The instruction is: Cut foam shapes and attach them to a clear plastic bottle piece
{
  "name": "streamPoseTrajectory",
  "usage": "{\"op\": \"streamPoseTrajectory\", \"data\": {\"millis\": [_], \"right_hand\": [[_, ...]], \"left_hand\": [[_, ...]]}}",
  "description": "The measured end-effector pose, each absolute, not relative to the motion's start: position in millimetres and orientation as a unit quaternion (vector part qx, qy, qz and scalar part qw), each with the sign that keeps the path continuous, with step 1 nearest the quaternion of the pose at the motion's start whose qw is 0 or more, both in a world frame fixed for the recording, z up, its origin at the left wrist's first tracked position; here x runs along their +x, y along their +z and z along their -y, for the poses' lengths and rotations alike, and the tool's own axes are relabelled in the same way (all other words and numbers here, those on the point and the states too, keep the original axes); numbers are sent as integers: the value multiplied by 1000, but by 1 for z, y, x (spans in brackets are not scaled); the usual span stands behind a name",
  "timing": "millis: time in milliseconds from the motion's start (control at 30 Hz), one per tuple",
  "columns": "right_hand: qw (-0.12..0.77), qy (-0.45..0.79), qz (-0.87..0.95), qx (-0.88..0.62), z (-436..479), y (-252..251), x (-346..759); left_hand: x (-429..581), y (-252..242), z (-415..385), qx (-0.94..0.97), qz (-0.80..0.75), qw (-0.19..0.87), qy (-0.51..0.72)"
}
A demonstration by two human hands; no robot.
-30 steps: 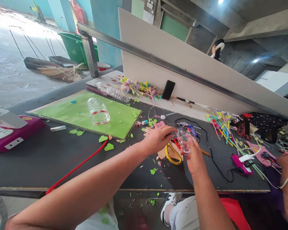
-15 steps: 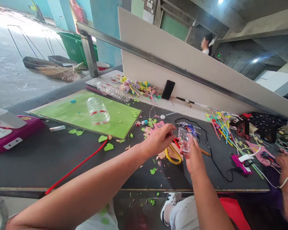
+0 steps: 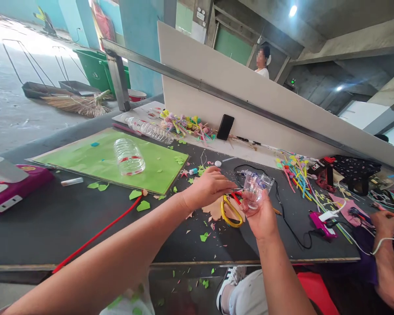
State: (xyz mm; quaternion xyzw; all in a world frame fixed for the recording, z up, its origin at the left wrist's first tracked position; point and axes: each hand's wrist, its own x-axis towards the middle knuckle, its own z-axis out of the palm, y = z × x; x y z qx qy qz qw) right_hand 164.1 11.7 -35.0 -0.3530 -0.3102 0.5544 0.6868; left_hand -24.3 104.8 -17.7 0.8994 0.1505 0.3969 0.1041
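My right hand (image 3: 261, 218) grips a clear cut-off piece of plastic bottle (image 3: 256, 187), its jagged wide end tilted up. Close to its left side is my left hand (image 3: 213, 188), fingers drawn together and pointing at the plastic; whatever they pinch is hidden or too small to make out. Below and between the hands, scissors with yellow handles (image 3: 231, 212) lie on peach paper scraps (image 3: 213, 210). A ribbed clear bottle section (image 3: 128, 156) rests on the green sheet (image 3: 157, 168) to the left.
Pipe-cleaner flowers (image 3: 187, 124) and loose coloured stems (image 3: 298, 173) lie along the white partition (image 3: 216, 78), where a black phone (image 3: 225, 127) leans. A purple power strip (image 3: 322, 224) and a co-worker's hand (image 3: 385, 223) are at right. A red cable (image 3: 98, 234) crosses the left side.
The plastic piece has tipped, its wide end now turned up and to the right. My left hand has turned palm-down, its fingers stretching toward the plastic. The view has shifted slightly.
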Motion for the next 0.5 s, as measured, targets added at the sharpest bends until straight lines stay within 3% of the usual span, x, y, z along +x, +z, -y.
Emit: {"op": "streamPoseTrajectory", "data": {"millis": [100,267,367,500], "right_hand": [[700,550,325,-318,-11,-28,169],[738,531,314,-275,-9,-15,175],[763,496,322,-261,-6,-8,177],[813,387,334,-280,-1,-2,178]], "left_hand": [[-30,5,-115,911,-162,126,359],[-35,68,-136,923,-145,276,225],[-42,108,-141,926,-178,281,176],[-52,136,-123,897,-184,211,343]]}}
